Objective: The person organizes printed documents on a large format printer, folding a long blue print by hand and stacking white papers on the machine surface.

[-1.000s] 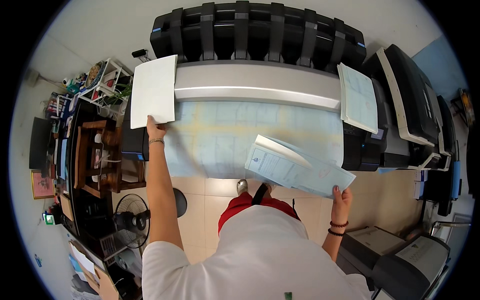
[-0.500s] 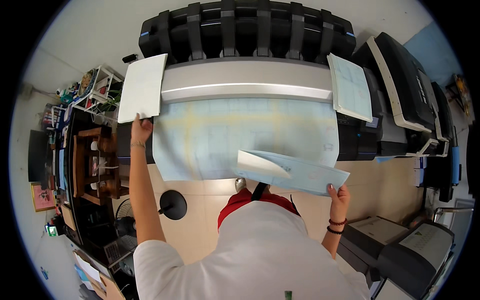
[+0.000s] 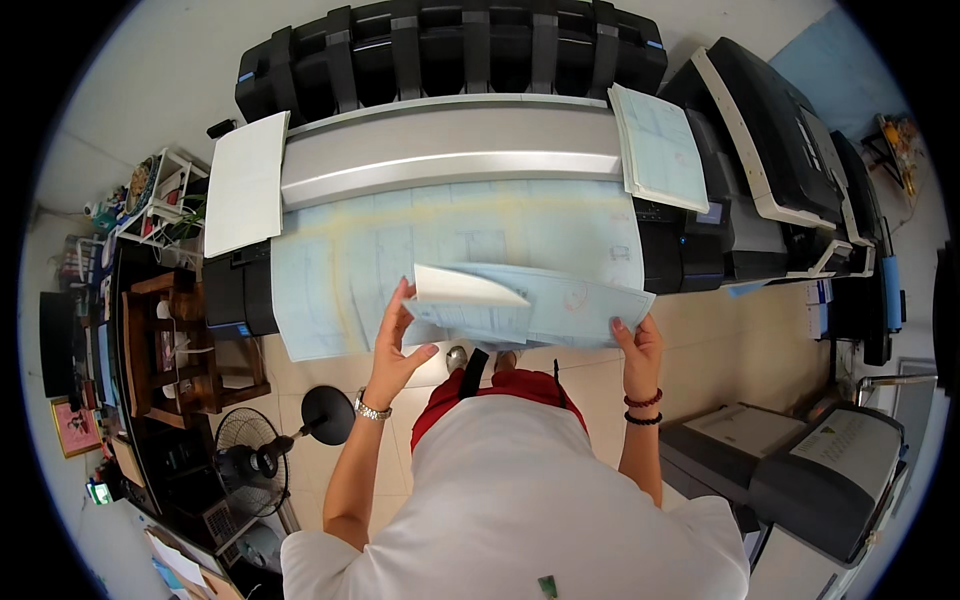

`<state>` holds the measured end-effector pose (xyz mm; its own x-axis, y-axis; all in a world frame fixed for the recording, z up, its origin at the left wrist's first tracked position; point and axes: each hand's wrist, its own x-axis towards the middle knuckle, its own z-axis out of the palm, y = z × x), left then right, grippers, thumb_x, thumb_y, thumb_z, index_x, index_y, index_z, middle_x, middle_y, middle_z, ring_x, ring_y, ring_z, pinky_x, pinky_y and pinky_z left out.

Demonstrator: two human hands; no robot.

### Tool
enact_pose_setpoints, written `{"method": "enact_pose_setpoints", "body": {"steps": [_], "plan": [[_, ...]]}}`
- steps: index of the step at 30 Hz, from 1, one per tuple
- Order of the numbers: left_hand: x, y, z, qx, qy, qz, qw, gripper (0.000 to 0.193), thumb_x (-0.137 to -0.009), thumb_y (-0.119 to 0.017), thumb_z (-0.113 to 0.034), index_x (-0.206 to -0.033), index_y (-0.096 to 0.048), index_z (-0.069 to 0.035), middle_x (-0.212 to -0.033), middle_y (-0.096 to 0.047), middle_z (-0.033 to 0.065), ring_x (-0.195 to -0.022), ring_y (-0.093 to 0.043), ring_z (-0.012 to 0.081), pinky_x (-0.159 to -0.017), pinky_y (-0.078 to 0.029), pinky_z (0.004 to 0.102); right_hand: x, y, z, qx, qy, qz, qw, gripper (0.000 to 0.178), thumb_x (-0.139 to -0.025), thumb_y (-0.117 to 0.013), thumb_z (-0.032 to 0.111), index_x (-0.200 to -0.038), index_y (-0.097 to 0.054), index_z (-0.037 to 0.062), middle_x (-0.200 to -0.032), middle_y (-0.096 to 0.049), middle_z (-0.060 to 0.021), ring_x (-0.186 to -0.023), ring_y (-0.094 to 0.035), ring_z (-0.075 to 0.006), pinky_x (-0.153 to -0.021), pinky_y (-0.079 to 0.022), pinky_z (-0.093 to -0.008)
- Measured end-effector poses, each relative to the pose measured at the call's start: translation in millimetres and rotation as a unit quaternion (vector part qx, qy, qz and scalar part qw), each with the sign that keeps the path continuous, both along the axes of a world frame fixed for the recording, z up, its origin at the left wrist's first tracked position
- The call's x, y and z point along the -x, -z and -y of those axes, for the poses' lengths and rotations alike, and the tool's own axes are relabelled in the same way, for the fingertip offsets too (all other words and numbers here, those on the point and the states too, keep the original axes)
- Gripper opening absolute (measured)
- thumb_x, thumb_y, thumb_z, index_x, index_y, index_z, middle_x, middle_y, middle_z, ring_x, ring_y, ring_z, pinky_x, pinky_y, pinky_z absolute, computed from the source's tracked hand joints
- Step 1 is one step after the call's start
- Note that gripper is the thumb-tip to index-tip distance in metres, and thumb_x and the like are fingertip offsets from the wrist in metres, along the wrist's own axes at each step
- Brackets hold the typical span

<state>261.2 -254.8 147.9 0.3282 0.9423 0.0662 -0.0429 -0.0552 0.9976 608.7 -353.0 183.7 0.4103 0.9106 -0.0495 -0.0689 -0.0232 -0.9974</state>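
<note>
At the far left, a dark wooden chair (image 3: 150,350) stands beside the printer, with a fan (image 3: 250,460) on the floor nearer the person. White paper (image 3: 245,185) lies over the left end of the printer's silver cover (image 3: 450,150). In front of the cover spreads a large pale-blue sheet (image 3: 350,260), partly hidden by the hands and what they handle. The left hand (image 3: 392,350) has its fingers loosely spread at the left edge of a folded blue sheet (image 3: 575,305), thumb apart from it; whether the fingertips touch the edge cannot be told. The folded sheet is between the hands, above the large sheet's front part, its right corner pinched by the right hand (image 3: 640,355) between thumb and fingers. Farther right, a stack of folded papers (image 3: 665,150) covers the cover's right end, next to a black machine (image 3: 770,120); a grey machine (image 3: 815,475) stands near the right forearm.
</note>
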Motion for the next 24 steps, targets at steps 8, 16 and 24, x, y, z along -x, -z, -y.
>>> {"method": "enact_pose_setpoints", "body": {"steps": [8, 16, 24], "plan": [[-20, -18, 13, -0.107, -0.079, -0.033, 0.991, 0.047, -0.073, -0.076, -0.003, -0.117, -0.059, -0.009, -0.136, -0.045, 0.01, -0.127, -0.044, 0.0251, -0.108, -0.034, 0.0393, 0, 7, 7, -0.017, 0.025, -0.002, 1.0, 0.031, -0.092, -0.062, 0.01, -0.12, -0.057, 0.0003, -0.11, -0.063, -0.0028, -0.099, -0.055, -0.009, -0.088, -0.042, -0.0251], [-22, -8, 7, -0.129, -0.083, -0.167, 0.974, 0.029, -0.067, -0.077, 0.0, -0.093, -0.069, -0.008, -0.107, -0.051, 0.0054, -0.098, -0.052, 0.0204, -0.088, -0.042, 0.0311, -8, 4, 15, -0.034, 0.028, -0.008, 0.999, 0.028, -0.091, -0.063, 0.01, -0.117, -0.059, 0.0009, -0.109, -0.063, -0.0026, -0.099, -0.054, -0.0089, -0.088, -0.042, -0.0252], [-14, -2, 9, -0.099, -0.069, -0.101, 0.988, 0.018, -0.068, -0.071, 0.005, -0.084, -0.068, -0.005, -0.096, -0.058, 0.0067, -0.093, -0.055, 0.0209, -0.081, -0.045, 0.0301, -5, 6, 21, -0.022, 0.04, 0.012, 0.999, 0.025, -0.093, -0.062, 0.014, -0.114, -0.06, -0.0002, -0.103, -0.064, -0.0012, -0.093, -0.054, -0.0077, -0.084, -0.042, -0.024]]}}
